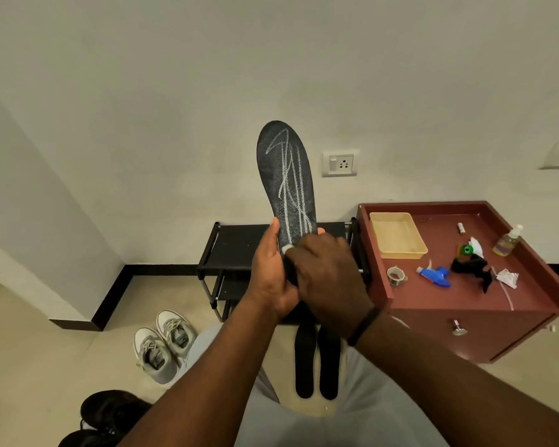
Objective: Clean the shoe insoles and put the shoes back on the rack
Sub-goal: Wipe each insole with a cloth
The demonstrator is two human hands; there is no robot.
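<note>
While the left hand (273, 272) grips a dark chalk-streaked foam insole (288, 179) upright, the right hand (331, 279) — fingers curled — presses something white against it.

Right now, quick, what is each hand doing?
Left hand: grips the heel end of the dark insole, holding it upright.
Right hand: fingers curled against the insole's lower part, over something small and white; what it is cannot be told.

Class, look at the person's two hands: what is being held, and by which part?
The left hand grips the dark insole upright by its lower heel end. The right hand lies over that end; its own grip cannot be told.
</note>
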